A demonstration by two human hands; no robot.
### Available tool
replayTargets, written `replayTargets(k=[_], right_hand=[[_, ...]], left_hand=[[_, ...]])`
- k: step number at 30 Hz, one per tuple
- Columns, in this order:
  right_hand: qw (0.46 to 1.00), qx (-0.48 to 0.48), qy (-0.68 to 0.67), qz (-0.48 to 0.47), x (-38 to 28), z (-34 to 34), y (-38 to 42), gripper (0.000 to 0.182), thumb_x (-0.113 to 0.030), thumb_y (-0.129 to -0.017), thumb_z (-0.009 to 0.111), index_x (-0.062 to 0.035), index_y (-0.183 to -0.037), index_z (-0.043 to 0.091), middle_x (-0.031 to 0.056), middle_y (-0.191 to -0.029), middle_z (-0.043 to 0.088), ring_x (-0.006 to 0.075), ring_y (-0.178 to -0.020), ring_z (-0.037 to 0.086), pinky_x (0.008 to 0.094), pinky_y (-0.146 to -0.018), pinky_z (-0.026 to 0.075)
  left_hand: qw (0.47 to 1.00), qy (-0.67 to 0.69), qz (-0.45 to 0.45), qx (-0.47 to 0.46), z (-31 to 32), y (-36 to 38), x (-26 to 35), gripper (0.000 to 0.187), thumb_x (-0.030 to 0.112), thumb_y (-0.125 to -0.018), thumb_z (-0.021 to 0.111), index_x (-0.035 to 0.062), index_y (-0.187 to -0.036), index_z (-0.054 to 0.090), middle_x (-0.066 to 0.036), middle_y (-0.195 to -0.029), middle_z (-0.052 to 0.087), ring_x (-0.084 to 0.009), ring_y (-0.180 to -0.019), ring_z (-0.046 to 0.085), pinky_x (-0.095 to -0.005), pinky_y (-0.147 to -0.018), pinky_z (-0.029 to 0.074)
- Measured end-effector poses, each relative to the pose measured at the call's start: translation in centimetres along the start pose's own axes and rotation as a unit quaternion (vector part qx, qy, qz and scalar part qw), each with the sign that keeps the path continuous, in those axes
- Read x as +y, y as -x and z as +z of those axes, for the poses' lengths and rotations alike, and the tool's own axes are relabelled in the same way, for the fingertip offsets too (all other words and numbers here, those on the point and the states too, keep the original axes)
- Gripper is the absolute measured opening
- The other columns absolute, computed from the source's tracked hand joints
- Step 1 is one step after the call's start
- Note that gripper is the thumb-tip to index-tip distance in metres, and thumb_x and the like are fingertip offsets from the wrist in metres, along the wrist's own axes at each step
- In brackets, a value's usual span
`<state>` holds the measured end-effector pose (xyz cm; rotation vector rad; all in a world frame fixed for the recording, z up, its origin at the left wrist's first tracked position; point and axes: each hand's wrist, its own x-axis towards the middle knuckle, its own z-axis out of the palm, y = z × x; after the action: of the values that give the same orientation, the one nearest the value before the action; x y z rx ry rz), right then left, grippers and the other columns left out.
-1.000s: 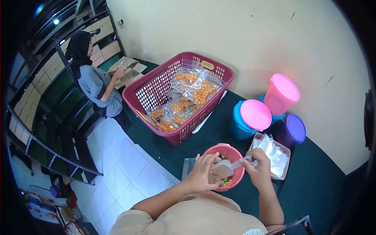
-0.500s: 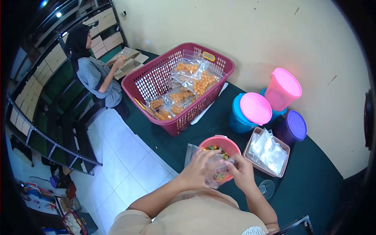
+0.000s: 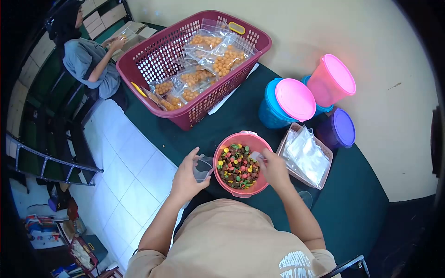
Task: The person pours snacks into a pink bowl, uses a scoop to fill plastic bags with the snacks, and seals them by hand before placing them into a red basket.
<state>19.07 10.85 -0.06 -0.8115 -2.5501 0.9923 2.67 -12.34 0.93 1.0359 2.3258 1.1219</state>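
Head view: behind the pink bowl (image 3: 247,135), to its left, a maroon basket (image 3: 185,121) holds bagged orange balls (image 3: 228,61). Beside the bowl, the left hand (image 3: 186,178) curls around a clear cup (image 3: 202,169). Above the bowl's colourful pieces (image 3: 238,167), the right hand (image 3: 274,169) pinches a pale scoop (image 3: 255,156). Rightward, a tray (image 3: 298,175) holds clear bags (image 3: 306,155).

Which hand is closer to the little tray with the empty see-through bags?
Right. The right hand is at the edge of the pink bowl, just beside the tray; the left hand is across the bowl, farther away, holding a clear cup.
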Motion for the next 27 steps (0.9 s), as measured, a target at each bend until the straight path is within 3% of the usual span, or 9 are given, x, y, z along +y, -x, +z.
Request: replayTargets(k=[6,8,9,12,14,22,24,26,27], right_hand=[[0.999,-0.026,0.030,-0.006,1.5,3.7,-1.7,0.014,-0.007,-0.088,0.060,-0.0013,-0.098,0.053,0.0186,-0.089,0.065,0.0307,-0.080,0.066,0.0381,-0.070,0.052],[0.986,-0.115,-0.122,-0.023,1.1,3.9,-2.0,0.011,-0.006,-0.089,0.058,-0.0012,-0.097,0.052,0.0171,-0.093,0.065,0.0273,-0.079,0.065,0.0369,-0.071,0.051],[0.981,-0.151,-0.117,-0.015,0.5,3.7,-2.0,0.012,-0.005,-0.089,0.058,-0.0015,-0.096,0.048,0.0156,-0.100,0.065,0.0245,-0.080,0.064,0.0354,-0.074,0.051],[0.966,-0.218,-0.135,0.046,0.7,4.4,-1.2,0.015,-0.005,-0.089,0.057,-0.0001,-0.098,0.047,0.0168,-0.101,0.066,0.0319,-0.096,0.065,0.0388,-0.082,0.051],[0.966,-0.210,-0.153,-0.010,1.0,5.0,-0.3,0.018,-0.004,-0.089,0.058,0.0003,-0.099,0.044,0.0159,-0.101,0.066,0.0324,-0.098,0.064,0.0395,-0.083,0.050],[0.927,-0.232,-0.279,0.094,-0.4,4.3,1.0,0.020,0.002,-0.090,0.055,0.0002,-0.108,0.046,0.0157,-0.119,0.057,0.0257,-0.113,0.058,0.0356,-0.100,0.046],[0.928,-0.187,-0.310,0.087,-1.2,3.7,1.2,0.017,-0.002,-0.092,0.054,-0.0004,-0.108,0.050,0.0153,-0.110,0.062,0.0242,-0.106,0.062,0.0350,-0.093,0.049],[0.971,-0.165,-0.138,0.105,-1.8,2.8,1.2,0.018,-0.007,-0.089,0.060,-0.0022,-0.106,0.055,0.0185,-0.105,0.064,0.0291,-0.097,0.065,0.0375,-0.079,0.052],[0.971,-0.162,-0.139,0.104,-1.5,2.8,1.3,0.018,-0.007,-0.089,0.060,-0.0022,-0.106,0.055,0.0185,-0.105,0.064,0.0291,-0.097,0.065,0.0375,-0.079,0.052]], left_hand=[[0.999,0.001,-0.032,-0.030,0.8,-0.2,-0.1,0.094,0.016,-0.065,0.078,0.0098,-0.144,0.027,-0.017,-0.131,0.046,-0.0321,-0.112,0.054,-0.0399,-0.095,0.045],[0.999,-0.002,-0.019,-0.033,1.0,-0.2,-0.4,0.094,0.016,-0.065,0.078,0.0098,-0.144,0.027,-0.017,-0.132,0.044,-0.0324,-0.113,0.053,-0.0397,-0.096,0.045],[0.999,-0.005,-0.011,-0.033,1.1,-0.2,-0.6,0.095,0.015,-0.064,0.079,0.0097,-0.143,0.027,-0.017,-0.132,0.044,-0.0322,-0.113,0.053,-0.0397,-0.097,0.045],[1.000,-0.005,0.005,-0.028,1.3,-0.2,-1.0,0.095,0.014,-0.064,0.079,0.0093,-0.143,0.027,-0.017,-0.132,0.043,-0.0320,-0.113,0.053,-0.0395,-0.097,0.044],[1.000,-0.001,0.010,-0.022,1.4,-0.1,-1.2,0.095,0.014,-0.063,0.079,0.0091,-0.143,0.027,-0.017,-0.132,0.043,-0.0319,-0.114,0.053,-0.0394,-0.097,0.044],[0.999,0.015,0.014,-0.047,0.4,0.1,-1.0,0.089,0.015,-0.065,0.079,0.0070,-0.140,0.031,-0.019,-0.129,0.045,-0.0354,-0.113,0.052,-0.0400,-0.097,0.045],[0.999,0.000,0.016,-0.049,0.5,-0.1,-1.4,0.092,0.016,-0.065,0.079,0.0082,-0.142,0.029,-0.017,-0.130,0.045,-0.0328,-0.113,0.053,-0.0394,-0.096,0.045],[0.999,-0.016,0.015,-0.049,0.5,-0.3,-1.6,0.095,0.016,-0.065,0.079,0.0095,-0.143,0.026,-0.016,-0.130,0.046,-0.0301,-0.112,0.054,-0.0389,-0.096,0.045],[0.999,-0.009,0.011,-0.051,0.4,-0.4,-1.4,0.096,0.017,-0.065,0.080,0.0096,-0.144,0.025,-0.016,-0.131,0.046,-0.0294,-0.112,0.054,-0.0391,-0.096,0.045]])
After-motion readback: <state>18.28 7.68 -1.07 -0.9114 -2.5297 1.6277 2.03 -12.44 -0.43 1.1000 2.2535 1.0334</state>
